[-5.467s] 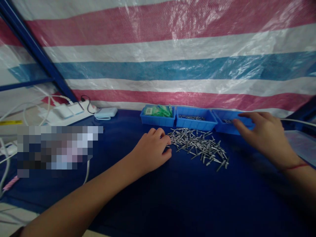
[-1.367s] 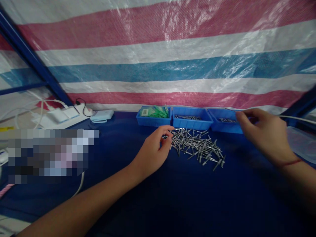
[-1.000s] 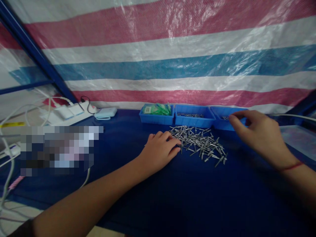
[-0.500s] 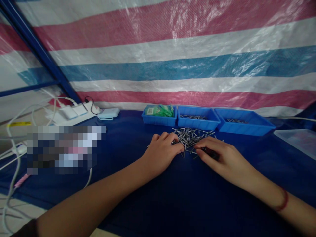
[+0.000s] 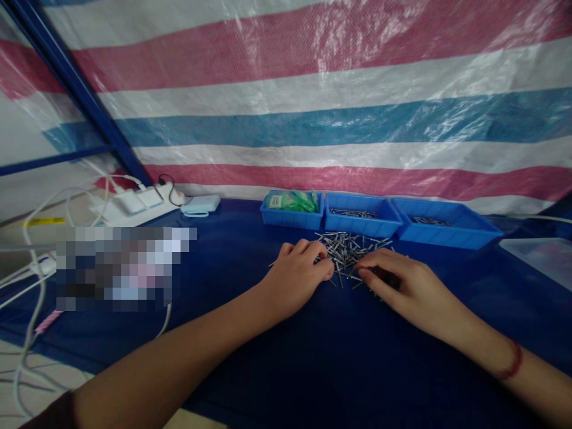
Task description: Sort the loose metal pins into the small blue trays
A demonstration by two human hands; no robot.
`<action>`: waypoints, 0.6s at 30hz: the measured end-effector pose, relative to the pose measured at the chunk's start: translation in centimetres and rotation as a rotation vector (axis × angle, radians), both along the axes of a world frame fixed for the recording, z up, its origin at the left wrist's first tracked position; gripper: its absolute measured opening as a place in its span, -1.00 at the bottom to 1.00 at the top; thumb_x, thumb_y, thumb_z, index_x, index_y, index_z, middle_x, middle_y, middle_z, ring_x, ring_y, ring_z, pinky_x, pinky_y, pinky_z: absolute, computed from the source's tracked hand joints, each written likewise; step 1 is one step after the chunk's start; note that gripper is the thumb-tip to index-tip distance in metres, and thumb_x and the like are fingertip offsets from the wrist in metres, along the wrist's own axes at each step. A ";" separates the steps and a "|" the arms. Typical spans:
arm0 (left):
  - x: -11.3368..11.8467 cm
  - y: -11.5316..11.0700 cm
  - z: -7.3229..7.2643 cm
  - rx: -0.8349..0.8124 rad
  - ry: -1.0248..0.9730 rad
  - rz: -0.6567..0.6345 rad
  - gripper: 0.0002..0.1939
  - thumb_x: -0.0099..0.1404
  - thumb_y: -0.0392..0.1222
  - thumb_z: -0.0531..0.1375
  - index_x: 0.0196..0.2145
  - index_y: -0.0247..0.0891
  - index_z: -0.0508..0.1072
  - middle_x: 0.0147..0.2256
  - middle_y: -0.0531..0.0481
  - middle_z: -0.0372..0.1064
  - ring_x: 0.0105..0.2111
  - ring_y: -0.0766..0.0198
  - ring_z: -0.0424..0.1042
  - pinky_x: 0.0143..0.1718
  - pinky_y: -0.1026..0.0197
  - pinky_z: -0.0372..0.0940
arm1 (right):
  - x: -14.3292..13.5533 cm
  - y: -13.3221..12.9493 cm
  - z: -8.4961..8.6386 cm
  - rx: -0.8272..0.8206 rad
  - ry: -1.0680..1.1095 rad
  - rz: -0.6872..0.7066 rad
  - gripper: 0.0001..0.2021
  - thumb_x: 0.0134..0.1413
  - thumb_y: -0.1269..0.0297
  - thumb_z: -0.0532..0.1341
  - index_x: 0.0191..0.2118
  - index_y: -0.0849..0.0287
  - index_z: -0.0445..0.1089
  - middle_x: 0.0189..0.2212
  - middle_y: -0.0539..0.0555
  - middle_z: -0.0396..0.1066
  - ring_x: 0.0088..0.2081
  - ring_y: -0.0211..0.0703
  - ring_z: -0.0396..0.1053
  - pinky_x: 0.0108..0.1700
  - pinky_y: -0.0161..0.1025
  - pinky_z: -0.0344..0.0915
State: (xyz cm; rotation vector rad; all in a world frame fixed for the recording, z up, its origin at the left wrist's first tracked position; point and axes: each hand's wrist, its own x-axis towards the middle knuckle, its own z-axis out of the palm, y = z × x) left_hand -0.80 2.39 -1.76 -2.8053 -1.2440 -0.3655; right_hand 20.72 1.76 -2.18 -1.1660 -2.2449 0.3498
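Observation:
A loose heap of thin silvery metal pieces (image 5: 344, 250), nail-like in shape, lies on the dark blue tabletop (image 5: 322, 357). At the heap's left edge is my left hand (image 5: 300, 267), palm down, fingers curled and thumb near the index finger. What its fingers hold, if anything, is hidden. My right hand (image 5: 402, 277) rests at the right edge, thumb and index finger pinched together against the pieces. Whatever sits in that pinch is too small to make out. Dark shadow fills the hollow of this hand, and a few pieces show beneath it.
Behind the heap stand three blue bins: a left bin (image 5: 292, 221) with green packets, a middle bin (image 5: 361, 225) and a right bin (image 5: 451, 233) with metal pieces. A clear plastic sheet or tray (image 5: 540, 256) lies right. Left are a power strip (image 5: 154, 205) and cables.
The view has shifted slightly, moving everything a little to the right. Both hands stay at the heap's edges, and some pieces near the fingertips lie differently.

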 end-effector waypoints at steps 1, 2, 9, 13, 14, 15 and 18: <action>0.0 0.0 0.0 0.004 -0.006 -0.004 -0.88 0.34 -0.21 0.07 -0.26 -0.20 0.40 -0.08 -0.03 0.28 -0.08 0.11 0.22 -0.20 0.08 0.08 | 0.0 0.0 0.0 0.002 0.002 0.000 -0.86 0.15 0.29 0.10 -0.32 0.12 0.40 -0.36 0.03 0.43 -0.35 -0.22 0.39 -0.31 -0.26 0.31; 0.0 0.0 -0.1 0.010 -0.017 -0.008 -0.88 0.35 -0.22 0.06 -0.25 -0.21 0.40 -0.08 -0.04 0.28 -0.08 0.11 0.22 -0.19 0.08 0.08 | 0.0 0.0 0.0 0.006 0.005 0.001 -0.85 0.15 0.30 0.09 -0.33 0.12 0.40 -0.36 0.03 0.43 -0.35 -0.22 0.39 -0.32 -0.26 0.32; 0.7 -0.6 0.6 -0.034 -0.219 -0.041 -0.84 0.39 -0.23 -0.02 -0.23 -0.23 0.35 -0.18 0.02 0.36 -0.15 0.20 0.27 -0.14 0.12 0.09 | -0.2 -0.5 0.1 0.037 0.056 0.020 -0.86 0.12 0.26 0.15 -0.20 0.09 0.38 -0.31 0.02 0.44 -0.36 -0.23 0.41 -0.35 -0.29 0.33; 1.3 -1.1 0.7 -0.168 -0.438 -0.086 -0.88 0.38 -0.23 0.02 -0.26 -0.23 0.35 -0.25 0.07 0.41 -0.22 0.28 0.34 -0.18 0.19 0.13 | -0.3 -0.9 0.2 0.030 0.105 0.037 -0.86 0.12 0.26 0.16 -0.18 0.07 0.33 -0.33 0.00 0.43 -0.38 -0.27 0.38 -0.36 -0.32 0.32; 1.4 -1.2 0.7 -0.202 -0.487 -0.096 -0.89 0.37 -0.24 0.04 -0.27 -0.23 0.35 -0.26 0.07 0.42 -0.23 0.29 0.36 -0.18 0.21 0.14 | -0.3 -1.0 0.2 0.028 0.117 0.041 -0.88 0.12 0.27 0.16 -0.20 0.07 0.33 -0.34 -0.01 0.42 -0.39 -0.28 0.37 -0.37 -0.32 0.32; 1.5 -1.3 0.6 -0.230 -0.529 -0.103 -0.90 0.36 -0.25 0.04 -0.27 -0.23 0.35 -0.27 0.07 0.43 -0.24 0.30 0.37 -0.18 0.22 0.15 | -0.3 -1.0 0.2 0.028 0.128 0.046 -0.89 0.13 0.27 0.15 -0.21 0.07 0.33 -0.35 -0.01 0.42 -0.40 -0.28 0.37 -0.37 -0.32 0.31; 1.6 -1.3 0.5 -0.294 -0.621 -0.108 -0.89 0.35 -0.25 0.05 -0.27 -0.24 0.37 -0.28 0.05 0.44 -0.26 0.31 0.40 -0.19 0.26 0.19 | -0.5 -1.2 0.2 0.028 0.155 0.059 -0.91 0.13 0.28 0.15 -0.23 0.06 0.34 -0.36 -0.01 0.43 -0.38 -0.27 0.38 -0.36 -0.33 0.31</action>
